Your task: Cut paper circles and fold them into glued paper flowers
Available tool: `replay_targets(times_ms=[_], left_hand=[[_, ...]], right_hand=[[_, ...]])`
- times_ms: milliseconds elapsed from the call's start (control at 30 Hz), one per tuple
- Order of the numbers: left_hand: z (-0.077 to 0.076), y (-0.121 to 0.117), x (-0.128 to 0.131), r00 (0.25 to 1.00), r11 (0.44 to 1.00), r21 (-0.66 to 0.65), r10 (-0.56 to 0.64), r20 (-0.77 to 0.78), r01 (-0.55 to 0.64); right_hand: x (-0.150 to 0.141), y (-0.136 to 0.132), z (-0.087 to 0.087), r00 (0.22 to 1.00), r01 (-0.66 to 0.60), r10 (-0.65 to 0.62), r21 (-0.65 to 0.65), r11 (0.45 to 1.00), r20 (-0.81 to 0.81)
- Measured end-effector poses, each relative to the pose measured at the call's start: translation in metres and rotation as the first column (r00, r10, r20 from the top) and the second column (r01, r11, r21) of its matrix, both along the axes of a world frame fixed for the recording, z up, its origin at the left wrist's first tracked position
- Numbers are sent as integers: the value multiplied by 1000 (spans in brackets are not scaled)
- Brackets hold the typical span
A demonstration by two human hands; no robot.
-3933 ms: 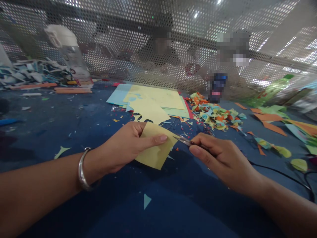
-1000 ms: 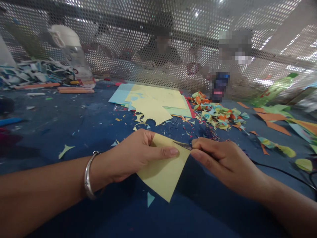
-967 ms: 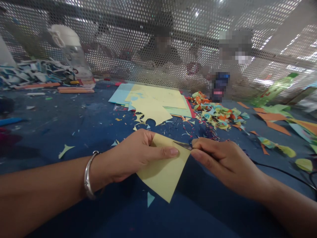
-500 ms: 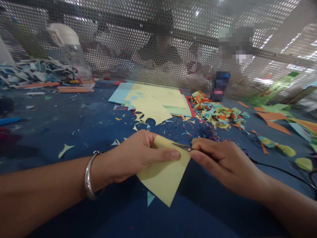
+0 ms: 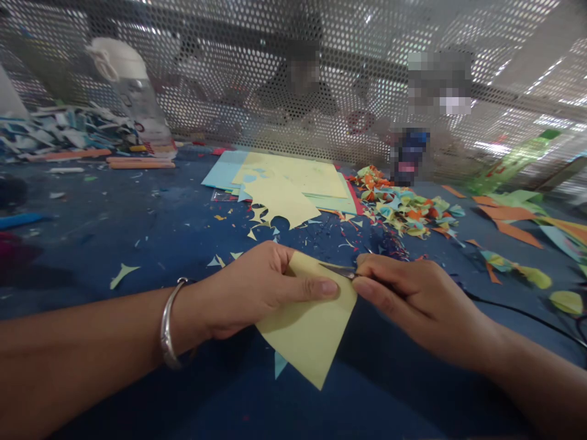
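Broadly, a dark blue table (image 5: 389,385) spreads beneath everything, bearing a stack of coloured sheets (image 5: 316,174) beyond the hands. Nearer, above the table, is a yellow sheet (image 5: 312,336), pinched by the left hand (image 5: 252,287) with the thumb (image 5: 316,288) laid flat on top; its near corner hangs free, so it could sag and pull a cut crooked. The right hand (image 5: 413,299) has its fingers wrapped around what seem to be small scissors (image 5: 340,271), blades at the sheet's upper edge; their spread cannot be told. The thumb's tip lies just beside them, so a slip could nick it. A pale blue scrap (image 5: 279,365), partly hidden by the sheet, might cling to it.
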State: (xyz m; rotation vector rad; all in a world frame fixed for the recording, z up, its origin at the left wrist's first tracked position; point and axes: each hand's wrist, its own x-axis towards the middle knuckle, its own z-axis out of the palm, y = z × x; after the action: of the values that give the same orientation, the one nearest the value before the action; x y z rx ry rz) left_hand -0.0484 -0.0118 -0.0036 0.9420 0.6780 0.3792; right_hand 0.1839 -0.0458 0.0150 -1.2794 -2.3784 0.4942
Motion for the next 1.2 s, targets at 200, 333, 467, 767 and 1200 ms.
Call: replay_targets(times_ms=[200,333,467,767,1200], left_hand=[[-1,-3,0,999,1000,-6,-7,-35,7],[-1,-4,1,999,1000,-4,-7,-50,7],[-1,-4,1,998,1000,1,-17,-54,17],[-1,-3,2,997,999,26,-34,-67,36],[-2,-6,1,990,998,30,-56,-132,60]], right_hand=[[-1,-1,0,999,10,-9,-10,1000,36],[-2,-1,0,1000,7,-6,-9,1000,30],[-3,-2,-1,999,1,-1,-10,1000,41],[-2,-1,-3,999,-3,3,-13,1000,46],[-6,-5,0,998,5,-2,-40,999,58]])
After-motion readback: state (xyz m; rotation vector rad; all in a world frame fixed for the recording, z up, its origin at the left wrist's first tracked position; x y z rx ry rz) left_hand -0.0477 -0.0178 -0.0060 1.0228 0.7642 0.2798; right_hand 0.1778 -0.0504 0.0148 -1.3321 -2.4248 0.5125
